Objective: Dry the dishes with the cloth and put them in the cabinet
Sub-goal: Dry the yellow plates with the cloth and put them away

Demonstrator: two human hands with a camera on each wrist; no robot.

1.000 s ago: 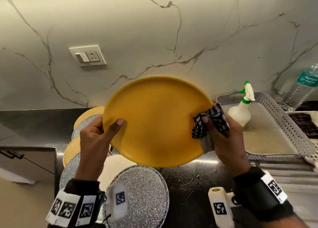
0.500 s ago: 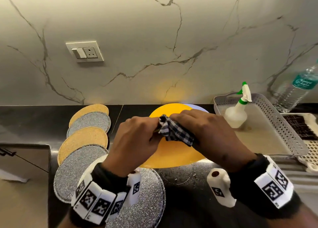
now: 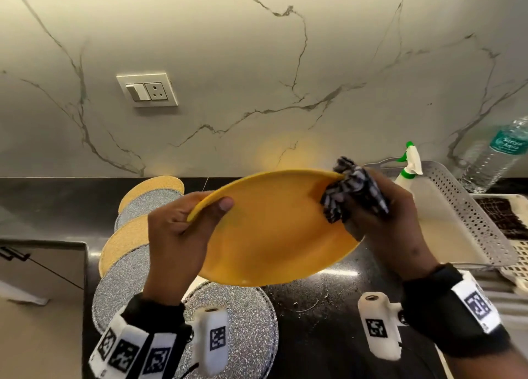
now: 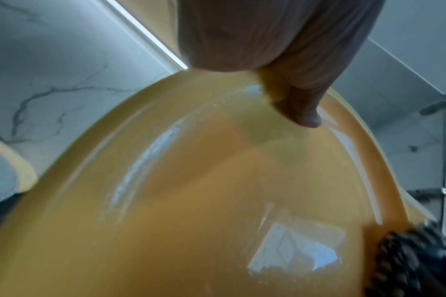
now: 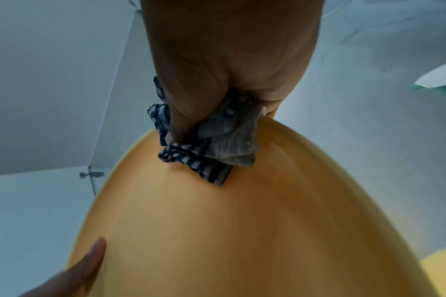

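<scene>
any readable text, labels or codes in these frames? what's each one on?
"Surya Aqua", roughly, blurred: teal label of the water bottle.
Square black-and-white marker codes, no letters: bands on both wrists and the white wrist cameras.
Spray bottle, switch plate: no text visible.

The left hand's point(image 3: 183, 235) fingers were hidden behind the yellow plate point(image 3: 274, 230); only its thumb showed on the near face. The right hand point(image 3: 388, 221) was bunched into the checked cloth point(image 3: 354, 190), which covered its fingertips and the plate's right rim. The plate hid part of the round mats point(image 3: 137, 252) on the counter, so their count could not be told. At the far right the water bottle point(image 3: 497, 155) and a dark patterned tray point(image 3: 503, 215) were cut off by the picture's edge. In the left wrist view the plate point(image 4: 204, 201) and cloth point(image 4: 410, 261) were blurred. In the right wrist view the spray bottle point(image 5: 440, 80) was a cut-off smear.
</scene>
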